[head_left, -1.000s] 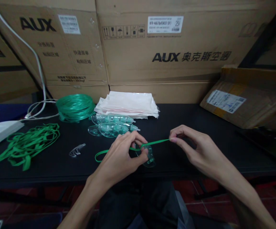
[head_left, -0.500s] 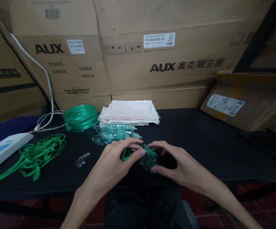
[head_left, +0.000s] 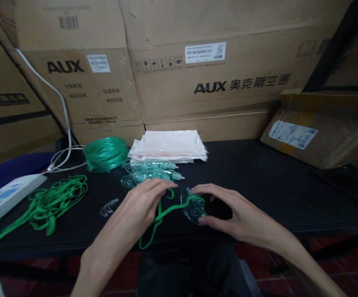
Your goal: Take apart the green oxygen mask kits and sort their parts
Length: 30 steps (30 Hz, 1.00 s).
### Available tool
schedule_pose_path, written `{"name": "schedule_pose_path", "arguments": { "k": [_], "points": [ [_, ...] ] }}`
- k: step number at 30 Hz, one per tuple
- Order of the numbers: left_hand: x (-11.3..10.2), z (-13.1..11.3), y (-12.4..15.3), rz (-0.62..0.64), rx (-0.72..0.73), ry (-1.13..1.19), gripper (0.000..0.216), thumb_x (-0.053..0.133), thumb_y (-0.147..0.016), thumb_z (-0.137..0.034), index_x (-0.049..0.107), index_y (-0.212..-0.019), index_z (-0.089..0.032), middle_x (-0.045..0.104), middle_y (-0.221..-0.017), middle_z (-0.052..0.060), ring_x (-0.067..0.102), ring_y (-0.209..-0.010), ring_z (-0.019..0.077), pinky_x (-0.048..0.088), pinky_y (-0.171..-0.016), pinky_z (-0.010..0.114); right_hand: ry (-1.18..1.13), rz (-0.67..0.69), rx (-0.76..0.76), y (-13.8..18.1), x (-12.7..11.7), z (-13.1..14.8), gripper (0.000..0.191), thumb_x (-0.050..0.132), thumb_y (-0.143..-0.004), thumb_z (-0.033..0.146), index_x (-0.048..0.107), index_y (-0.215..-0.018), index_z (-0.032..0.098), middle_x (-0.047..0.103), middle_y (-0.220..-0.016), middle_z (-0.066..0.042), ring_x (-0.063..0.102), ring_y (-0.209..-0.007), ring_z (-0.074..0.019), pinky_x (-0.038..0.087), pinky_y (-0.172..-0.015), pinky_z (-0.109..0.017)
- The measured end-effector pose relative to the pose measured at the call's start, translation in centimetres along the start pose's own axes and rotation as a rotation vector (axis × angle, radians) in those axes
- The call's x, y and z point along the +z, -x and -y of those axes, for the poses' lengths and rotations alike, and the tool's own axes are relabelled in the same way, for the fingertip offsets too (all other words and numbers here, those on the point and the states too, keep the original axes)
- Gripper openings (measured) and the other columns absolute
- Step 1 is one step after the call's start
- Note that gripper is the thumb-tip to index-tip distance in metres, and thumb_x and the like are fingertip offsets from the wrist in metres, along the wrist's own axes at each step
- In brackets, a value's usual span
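Note:
My right hand (head_left: 225, 206) grips a clear plastic face mask (head_left: 194, 211) by its edge, thumb below and fingers above. A green elastic strap (head_left: 174, 207) crosses the mask and runs left to my left hand (head_left: 146, 198). The left fingers are closed around the strap, and a loop of it hangs over the table's front edge. My left thumb is mostly hidden. Just behind the left hand lie more clear masks with pale green connectors (head_left: 154, 176). A few small clear strips (head_left: 108, 207) rest to the left of my left forearm.
A tangle of green straps (head_left: 55, 202) lies on the black table (head_left: 243, 173) near a white power strip (head_left: 12, 194). Behind are coiled green tubing (head_left: 106, 153) and stacked white packets (head_left: 169, 144). A carton (head_left: 318, 128) stands at right; large cardboard boxes (head_left: 166, 99) line the back.
My left hand has drawn away to the left from the mask, stretching out the green strap between the two hands. A strap loop now hangs below it. My right hand stays on the mask.

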<state>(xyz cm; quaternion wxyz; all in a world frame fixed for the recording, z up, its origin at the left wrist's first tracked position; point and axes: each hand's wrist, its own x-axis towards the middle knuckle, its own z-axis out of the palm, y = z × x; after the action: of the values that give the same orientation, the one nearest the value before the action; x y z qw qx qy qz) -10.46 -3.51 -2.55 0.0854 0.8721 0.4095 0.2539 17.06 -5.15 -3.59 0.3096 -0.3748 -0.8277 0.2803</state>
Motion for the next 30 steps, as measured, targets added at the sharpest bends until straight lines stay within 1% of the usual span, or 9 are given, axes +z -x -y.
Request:
{"name": "schedule_pose_path", "arguments": {
  "k": [3,7,11,14,20,23,25,27,30],
  "points": [
    [1.1,0.4,0.0,0.063,0.049,-0.045,0.039,0.046,-0.105,-0.012,0.063,-0.133,-0.033,0.068,-0.132,-0.001,0.063,-0.122,0.0179,0.049,-0.109,0.035,-0.004,0.011,-0.005,0.0,-0.1,0.2,0.045,0.078,-0.092,0.035,0.062,-0.132,0.026,0.069,-0.135,-0.002,0.064,-0.124,-0.0175,0.046,-0.108,-0.027],
    [1.7,0.9,-0.2,0.073,0.032,-0.094,0.030,0.055,-0.104,-0.022,0.067,-0.130,-0.030,0.072,-0.126,0.002,0.066,-0.116,0.0219,0.051,-0.106,0.038,0.004,0.026,-0.013,0.1,-0.3,0.1,0.051,0.080,-0.089,0.036,0.061,-0.135,0.027,0.068,-0.138,-0.003,0.063,-0.126,-0.0188,0.045,-0.111,-0.030],
    [1.1,0.6,-0.6,0.038,0.003,-0.064,0.023,0.056,-0.104,-0.027,0.075,-0.117,-0.028,0.075,-0.111,0.002,0.070,-0.106,0.0210,0.055,-0.096,0.032,0.027,0.055,-0.009,0.2,-0.3,-0.2,0.061,0.085,-0.084,0.038,0.060,-0.139,0.029,0.066,-0.143,-0.003,0.060,-0.133,-0.0232,0.043,-0.116,-0.038],
    [0.2,0.1,-0.7,-0.016,-0.001,-0.022,0.021,0.056,-0.105,-0.028,0.076,-0.112,-0.028,0.074,-0.111,0.002,0.071,-0.103,0.0198,0.055,-0.094,0.030,0.055,0.066,-0.009,0.3,-0.1,-0.5,0.067,0.087,-0.081,0.041,0.059,-0.141,0.032,0.065,-0.145,-0.004,0.058,-0.135,-0.0262,0.043,-0.117,-0.042],
    [-1.0,-1.0,-0.6,-0.245,-0.046,0.037,0.016,0.062,-0.102,-0.034,0.075,-0.100,-0.025,0.078,-0.103,0.000,0.073,-0.094,0.0189,0.054,-0.089,0.027,0.081,0.000,-0.051,0.1,0.7,-0.6,0.057,0.082,-0.088,0.029,0.060,-0.140,0.032,0.066,-0.144,-0.003,0.059,-0.134,-0.0234,0.043,-0.117,-0.040],
    [-1.5,-1.3,-0.4,-0.326,-0.139,0.066,0.018,0.069,-0.097,-0.042,0.075,-0.096,-0.026,0.079,-0.094,-0.003,0.073,-0.082,0.0178,0.054,-0.078,0.026,0.070,-0.013,-0.048,0.0,1.3,-0.8,0.055,0.079,-0.091,0.032,0.058,-0.143,0.030,0.065,-0.146,-0.004,0.058,-0.137,-0.0235,0.043,-0.118,-0.041],
    [-1.8,-1.3,-0.3,-0.402,-0.201,0.101,0.019,0.072,-0.094,-0.044,0.076,-0.094,-0.026,0.079,-0.092,-0.003,0.073,-0.080,0.0175,0.055,-0.076,0.026,0.060,-0.004,-0.039,0.0,1.5,-0.9,0.056,0.077,-0.093,0.035,0.056,-0.145,0.030,0.064,-0.148,-0.004,0.057,-0.138,-0.0237,0.043,-0.118,-0.041],
    [-2.3,-1.4,-0.2,-0.539,-0.252,0.153,0.017,0.074,-0.092,-0.042,0.076,-0.093,-0.024,0.078,-0.088,-0.003,0.072,-0.077,0.0165,0.057,-0.076,0.026,0.065,0.003,-0.025,0.0,1.6,-0.7,0.060,0.077,-0.092,0.038,0.054,-0.147,0.031,0.062,-0.151,-0.004,0.056,-0.140,-0.0239,0.042,-0.119,-0.042],
    [-3.0,-1.7,-0.3,-0.838,-0.316,0.219,0.012,0.079,-0.086,-0.030,0.076,-0.093,-0.021,0.076,-0.080,-0.004,0.070,-0.068,0.0133,0.058,-0.071,0.024,0.100,-0.002,0.010,0.3,1.8,-0.1,0.067,0.079,-0.089,0.046,0.051,-0.149,0.031,0.061,-0.151,-0.005,0.056,-0.139,-0.0247,0.042,-0.120,-0.043]
  ]
}}
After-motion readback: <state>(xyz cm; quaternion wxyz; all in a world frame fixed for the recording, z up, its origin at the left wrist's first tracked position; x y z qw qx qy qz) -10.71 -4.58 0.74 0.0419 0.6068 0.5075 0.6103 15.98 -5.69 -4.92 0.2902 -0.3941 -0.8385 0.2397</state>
